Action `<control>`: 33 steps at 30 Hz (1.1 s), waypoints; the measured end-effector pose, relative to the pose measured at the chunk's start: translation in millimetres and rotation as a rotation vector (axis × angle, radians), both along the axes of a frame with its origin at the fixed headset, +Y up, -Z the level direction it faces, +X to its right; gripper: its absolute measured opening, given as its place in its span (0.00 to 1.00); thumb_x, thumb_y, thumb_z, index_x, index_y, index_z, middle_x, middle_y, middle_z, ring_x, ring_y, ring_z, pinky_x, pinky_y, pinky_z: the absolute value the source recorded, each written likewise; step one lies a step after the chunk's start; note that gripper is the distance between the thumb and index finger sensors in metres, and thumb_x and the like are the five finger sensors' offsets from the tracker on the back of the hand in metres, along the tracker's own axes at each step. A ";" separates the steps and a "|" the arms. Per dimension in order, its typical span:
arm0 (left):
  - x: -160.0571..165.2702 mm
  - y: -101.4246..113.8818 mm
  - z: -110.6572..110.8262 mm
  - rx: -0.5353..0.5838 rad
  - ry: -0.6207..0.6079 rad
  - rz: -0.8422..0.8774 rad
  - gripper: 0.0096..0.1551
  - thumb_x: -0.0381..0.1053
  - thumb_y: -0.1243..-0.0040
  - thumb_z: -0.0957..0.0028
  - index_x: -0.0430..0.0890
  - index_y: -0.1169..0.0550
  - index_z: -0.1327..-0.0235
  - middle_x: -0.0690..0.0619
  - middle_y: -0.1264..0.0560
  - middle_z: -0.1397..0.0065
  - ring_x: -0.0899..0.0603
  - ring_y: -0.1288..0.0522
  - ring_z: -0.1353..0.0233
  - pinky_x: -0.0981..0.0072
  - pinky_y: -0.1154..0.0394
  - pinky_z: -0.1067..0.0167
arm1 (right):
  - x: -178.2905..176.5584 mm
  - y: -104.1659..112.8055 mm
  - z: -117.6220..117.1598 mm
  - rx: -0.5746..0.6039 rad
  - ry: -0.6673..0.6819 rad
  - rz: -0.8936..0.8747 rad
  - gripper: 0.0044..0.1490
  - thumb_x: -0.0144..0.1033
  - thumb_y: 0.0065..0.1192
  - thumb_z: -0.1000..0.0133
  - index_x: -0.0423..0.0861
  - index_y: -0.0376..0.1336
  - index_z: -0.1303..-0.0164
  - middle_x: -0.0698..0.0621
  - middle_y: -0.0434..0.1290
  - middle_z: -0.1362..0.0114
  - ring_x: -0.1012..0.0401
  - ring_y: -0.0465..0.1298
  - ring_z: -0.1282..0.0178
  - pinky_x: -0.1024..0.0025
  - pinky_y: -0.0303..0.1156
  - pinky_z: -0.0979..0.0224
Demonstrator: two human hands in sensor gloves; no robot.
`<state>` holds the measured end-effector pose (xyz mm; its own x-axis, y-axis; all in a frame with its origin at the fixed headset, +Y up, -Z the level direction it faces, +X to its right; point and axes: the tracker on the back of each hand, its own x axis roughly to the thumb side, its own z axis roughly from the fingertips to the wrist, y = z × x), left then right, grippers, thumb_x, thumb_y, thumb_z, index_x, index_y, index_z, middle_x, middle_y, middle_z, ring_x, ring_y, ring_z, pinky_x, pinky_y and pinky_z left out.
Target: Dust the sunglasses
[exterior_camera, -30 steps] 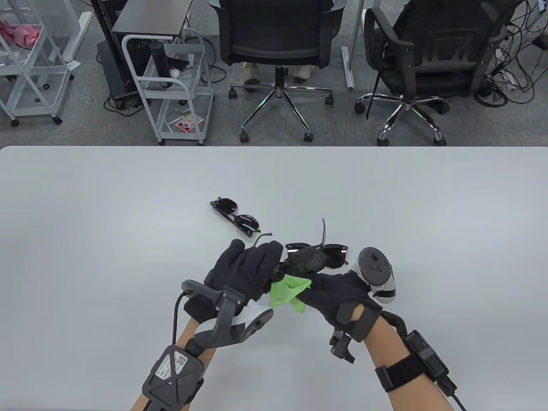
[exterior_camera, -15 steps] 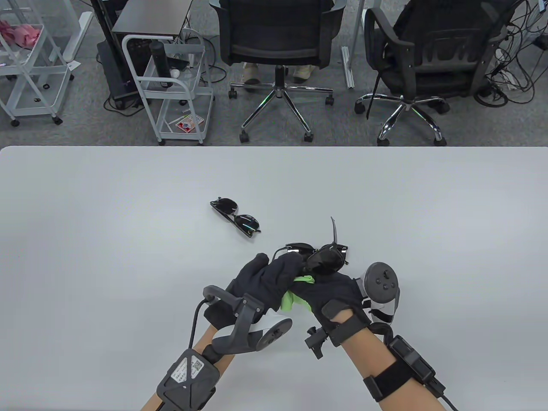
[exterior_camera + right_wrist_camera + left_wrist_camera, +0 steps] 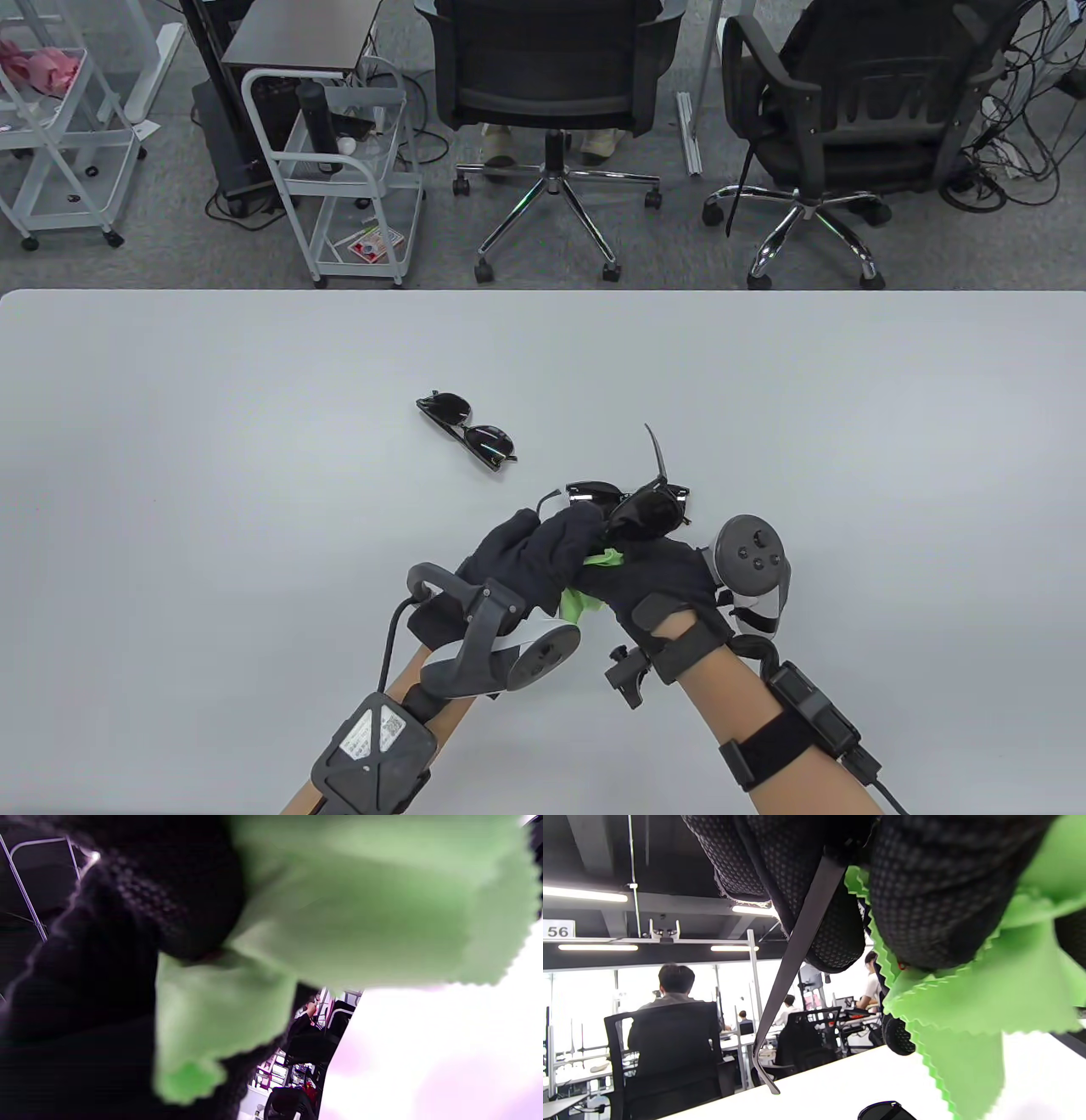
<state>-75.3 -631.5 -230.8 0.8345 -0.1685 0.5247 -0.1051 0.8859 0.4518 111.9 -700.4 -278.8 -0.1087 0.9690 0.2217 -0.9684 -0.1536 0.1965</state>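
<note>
Carrying everything is the wide grey bench, and both hands are working together just above its near middle. The left hand is gripping a pair of dark sunglasses by the frame, with one arm of the glasses sticking up behind. The right hand is holding a green cloth and pressing it against the glasses, so the two hands are touching each other around them. A second pair of sunglasses is lying folded on the bench, a little farther back and to the left, apart from the hands.

I judge that the dusting is in progress on the held pair; how clean it is already cannot be told. Whether the second pair is done or is waiting, the pictures are not showing.

The left wrist view is showing what the table view is hiding: the zigzag edge of the cloth hanging under the fingers, and a thin arm of the glasses pointing down to the bench. The right wrist view is mostly blurred cloth and glove.
</note>
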 end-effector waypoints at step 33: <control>-5.6 -5.1 -12.8 -0.142 0.026 0.085 0.59 0.66 0.19 0.81 0.57 0.32 0.30 0.64 0.22 0.32 0.66 0.08 0.50 0.69 0.20 0.33 | 4.3 -6.2 -6.6 -0.052 0.071 0.000 0.25 0.48 0.71 0.52 0.42 0.77 0.55 0.50 0.86 0.53 0.52 0.87 0.53 0.40 0.71 0.35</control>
<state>-80.9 -636.6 -243.6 0.8560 -0.0224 0.5166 -0.1726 0.9294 0.3263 116.3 -706.6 -285.4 -0.0946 0.9794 0.1787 -0.9518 -0.1416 0.2722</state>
